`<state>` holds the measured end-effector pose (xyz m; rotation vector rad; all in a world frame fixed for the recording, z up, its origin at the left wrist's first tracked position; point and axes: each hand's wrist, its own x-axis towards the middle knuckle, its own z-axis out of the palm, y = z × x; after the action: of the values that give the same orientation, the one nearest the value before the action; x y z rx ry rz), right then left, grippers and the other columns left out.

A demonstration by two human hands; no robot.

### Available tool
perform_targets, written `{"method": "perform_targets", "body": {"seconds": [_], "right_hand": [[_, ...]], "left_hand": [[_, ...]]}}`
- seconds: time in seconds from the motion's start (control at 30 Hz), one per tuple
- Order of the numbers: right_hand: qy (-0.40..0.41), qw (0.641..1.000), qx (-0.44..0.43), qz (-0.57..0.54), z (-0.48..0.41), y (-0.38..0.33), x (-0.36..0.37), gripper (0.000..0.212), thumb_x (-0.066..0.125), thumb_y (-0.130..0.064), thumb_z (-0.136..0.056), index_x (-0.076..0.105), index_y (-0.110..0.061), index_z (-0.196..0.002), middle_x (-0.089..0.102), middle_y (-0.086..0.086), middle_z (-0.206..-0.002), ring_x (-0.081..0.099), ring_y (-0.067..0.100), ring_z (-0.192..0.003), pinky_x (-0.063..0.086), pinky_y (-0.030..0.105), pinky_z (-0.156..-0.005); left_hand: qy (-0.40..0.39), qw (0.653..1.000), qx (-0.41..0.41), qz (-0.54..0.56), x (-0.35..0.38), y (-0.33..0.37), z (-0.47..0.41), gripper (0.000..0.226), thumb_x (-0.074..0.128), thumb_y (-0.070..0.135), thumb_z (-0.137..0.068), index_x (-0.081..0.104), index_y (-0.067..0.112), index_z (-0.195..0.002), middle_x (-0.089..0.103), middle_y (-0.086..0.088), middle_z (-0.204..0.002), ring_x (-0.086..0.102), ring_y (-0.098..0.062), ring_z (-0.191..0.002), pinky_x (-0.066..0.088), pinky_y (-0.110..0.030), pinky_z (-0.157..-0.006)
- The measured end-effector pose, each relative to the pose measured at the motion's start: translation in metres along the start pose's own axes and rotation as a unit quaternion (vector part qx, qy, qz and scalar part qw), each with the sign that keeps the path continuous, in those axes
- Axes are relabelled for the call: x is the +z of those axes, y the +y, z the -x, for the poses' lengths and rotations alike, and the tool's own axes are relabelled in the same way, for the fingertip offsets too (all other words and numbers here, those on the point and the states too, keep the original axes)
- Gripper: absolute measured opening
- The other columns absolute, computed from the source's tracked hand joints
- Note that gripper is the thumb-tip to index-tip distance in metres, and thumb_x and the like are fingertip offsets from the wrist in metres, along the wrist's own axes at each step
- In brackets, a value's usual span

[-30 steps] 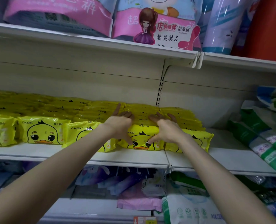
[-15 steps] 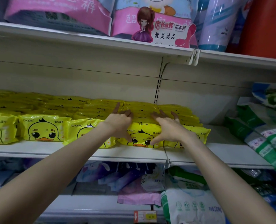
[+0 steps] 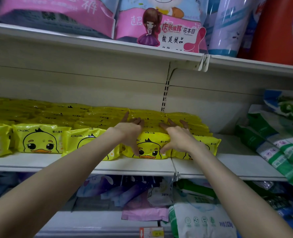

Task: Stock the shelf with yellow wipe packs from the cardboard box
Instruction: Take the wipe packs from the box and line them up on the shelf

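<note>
Yellow wipe packs with a duck face stand in rows on the middle shelf [image 3: 133, 166], several deep. Both hands are on the front pack [image 3: 149, 148] near the shelf joint. My left hand [image 3: 130, 133] lies over its top left, fingers stretched back across the packs behind and thumb down the front face. My right hand [image 3: 178, 138] mirrors it on the top right, thumb against the front. More front-row packs stand to the left [image 3: 39, 140] and one to the right [image 3: 209, 145]. The cardboard box is out of view.
Green and white bags [image 3: 279, 146] lean on the shelf's right end, with bare shelf [image 3: 236, 160] between them and the yellow packs. Pink and blue bags [image 3: 159, 26] fill the shelf above. Purple, pink and white bags [image 3: 142, 194] sit on the shelf below.
Both hands stay on the same front pack, barely moved. The right fingers have drawn slightly closer together. The view has shifted a little.
</note>
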<state>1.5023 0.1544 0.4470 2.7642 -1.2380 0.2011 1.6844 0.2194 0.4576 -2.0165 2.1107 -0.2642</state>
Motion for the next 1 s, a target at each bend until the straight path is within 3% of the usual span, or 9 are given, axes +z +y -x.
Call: {"method": "perform_targets", "body": {"seconds": [0.47, 0.7, 0.9, 1.0], "right_hand": [[-0.013, 1.000, 0.026, -0.002, -0.010, 0.002, -0.002, 0.108, 0.079, -0.052, -0.062, 0.020, -0.028, -0.149, 0.013, 0.012, -0.158, -0.001, 0.019, -0.147, -0.007, 0.044, -0.116], [-0.016, 1.000, 0.020, -0.002, -0.006, 0.001, -0.001, 0.111, 0.079, -0.055, -0.061, 0.018, -0.027, -0.150, 0.018, 0.012, -0.156, 0.000, 0.019, -0.147, -0.006, 0.047, -0.117], [-0.016, 1.000, 0.000, -0.007, 0.005, 0.002, -0.001, 0.119, 0.076, -0.061, -0.060, 0.009, -0.024, -0.151, 0.025, 0.003, -0.156, 0.000, 0.018, -0.147, -0.007, 0.051, -0.116], [-0.020, 1.000, -0.016, 0.013, 0.003, -0.003, 0.001, 0.120, 0.074, -0.063, -0.061, 0.005, -0.025, -0.151, 0.016, -0.003, -0.158, -0.002, 0.017, -0.147, -0.008, 0.051, -0.116]], "left_hand": [[0.004, 1.000, -0.010, -0.011, 0.000, -0.002, -0.014, 0.122, 0.071, 0.064, -0.065, 0.004, 0.006, -0.150, 0.009, -0.011, -0.158, 0.000, -0.021, -0.147, -0.010, -0.055, -0.114], [-0.001, 1.000, -0.011, 0.003, 0.002, -0.001, -0.011, 0.125, 0.075, 0.062, -0.060, 0.008, 0.006, -0.149, 0.011, -0.012, -0.157, 0.004, -0.023, -0.147, -0.009, -0.057, -0.114], [-0.003, 1.000, -0.010, -0.005, 0.000, 0.002, -0.008, 0.122, 0.075, 0.061, -0.062, 0.009, 0.005, -0.149, 0.012, -0.011, -0.158, 0.002, -0.021, -0.147, -0.007, -0.057, -0.114], [-0.006, 1.000, -0.011, -0.004, -0.002, 0.002, -0.007, 0.123, 0.076, 0.062, -0.060, 0.010, 0.006, -0.149, 0.012, -0.011, -0.157, 0.003, -0.020, -0.147, -0.009, -0.057, -0.114]]}}
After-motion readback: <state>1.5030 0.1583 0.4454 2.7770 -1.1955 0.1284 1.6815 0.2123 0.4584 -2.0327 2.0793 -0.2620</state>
